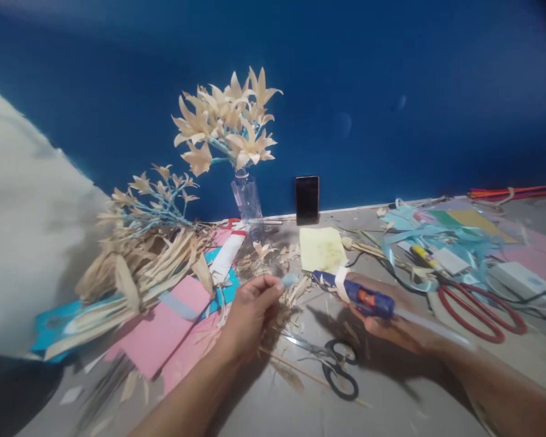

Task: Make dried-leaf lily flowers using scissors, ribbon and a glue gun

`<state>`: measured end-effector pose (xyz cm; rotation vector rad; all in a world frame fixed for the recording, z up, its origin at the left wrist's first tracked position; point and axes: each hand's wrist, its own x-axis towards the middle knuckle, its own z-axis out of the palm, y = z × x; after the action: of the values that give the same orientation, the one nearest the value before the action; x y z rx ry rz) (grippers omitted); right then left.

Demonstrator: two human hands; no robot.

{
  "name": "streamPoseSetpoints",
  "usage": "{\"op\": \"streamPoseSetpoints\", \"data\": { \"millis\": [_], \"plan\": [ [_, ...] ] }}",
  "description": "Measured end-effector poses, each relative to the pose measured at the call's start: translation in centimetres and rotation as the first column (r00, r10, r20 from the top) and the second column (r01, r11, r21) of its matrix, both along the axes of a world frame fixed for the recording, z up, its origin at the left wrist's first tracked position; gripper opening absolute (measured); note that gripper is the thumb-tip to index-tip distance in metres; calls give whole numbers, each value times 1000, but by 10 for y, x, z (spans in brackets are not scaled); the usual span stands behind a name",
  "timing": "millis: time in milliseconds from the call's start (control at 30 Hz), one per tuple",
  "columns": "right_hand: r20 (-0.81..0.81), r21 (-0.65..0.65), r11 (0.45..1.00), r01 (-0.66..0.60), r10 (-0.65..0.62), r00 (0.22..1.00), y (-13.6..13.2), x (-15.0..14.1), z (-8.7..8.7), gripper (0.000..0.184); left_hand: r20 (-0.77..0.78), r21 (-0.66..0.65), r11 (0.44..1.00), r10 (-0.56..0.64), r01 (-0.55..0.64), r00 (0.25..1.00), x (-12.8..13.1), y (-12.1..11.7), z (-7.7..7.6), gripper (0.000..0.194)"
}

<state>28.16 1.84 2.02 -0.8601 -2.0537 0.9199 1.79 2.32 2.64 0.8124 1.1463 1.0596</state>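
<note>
Two bare hands in the head view, both busy low in the frame. Left hand [255, 309] near the center, closed in a pinch, thumb and forefinger gripping a small pale blue strip [290, 280] by one edge, perhaps to leave its far end free. Right hand [391, 309] at center right, gripping a dark blue glue gun [377, 303] by its body, nozzle toward the strip, probably for short reach between the two. Orange trigger, pale band around the barrel, long translucent glue stick [430, 328] out of the back.

Near the nozzle, a creased, stained yellow paper square [321, 249], possibly as protection for the gray surface [382, 406]. At lower center, black-handled scissors [321, 350] with blades toward the left hand, apparently laid within easy reach.

In the upper center, a bouquet [248, 145] of cream, pointed, papery petals on blue-wrapped stems, upright in a clear plastic bottle [250, 203], seemingly for support. Beside it, a smartphone [307, 200] propped against the smooth blue wall [391, 73].

At left, dry, fibrous, curling husk strips [136, 273] and flat pink paper [168, 328]; at right, loosely looped light blue ribbon [475, 243], slightly glossy.
</note>
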Motion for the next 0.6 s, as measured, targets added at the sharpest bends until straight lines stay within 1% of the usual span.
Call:
{"op": "streamPoseSetpoints", "data": {
  "millis": [67, 133, 233, 300, 367, 500, 600],
  "plan": [
    [43, 75, 994, -83, 80, 996, -1, -7, 2, 28, -20, 5, 1000, -12, 12, 1000, 0, 0, -2, 33],
    [69, 107, 985, -134, 127, 989, -2, -13, 3, 28, -28, 11, 1000, -19, 19, 999, 0, -1, -4, 31],
    [102, 73, 983, -169, 161, 982, -4, -17, 4, 28, -20, 30, 999, -24, 25, 1000, 0, -2, -6, 30],
    [119, 66, 982, -177, 169, 978, -5, -18, 5, 28, -4, 24, 999, -37, 37, 999, 0, -3, -7, 30],
    [124, 91, 981, -169, 157, 980, -5, -18, 4, 29, 43, -7, 998, -61, 62, 997, 0, -3, -6, 31],
    [125, 177, 971, -160, 139, 982, -5, -17, 0, 29, 191, -80, 989, -107, 124, 976, 0, -4, -6, 38],
    [115, 233, 957, -172, 148, 982, -5, -17, -5, 28, 228, -103, 985, -111, 138, 967, 0, -3, -6, 41]
  ]
}}
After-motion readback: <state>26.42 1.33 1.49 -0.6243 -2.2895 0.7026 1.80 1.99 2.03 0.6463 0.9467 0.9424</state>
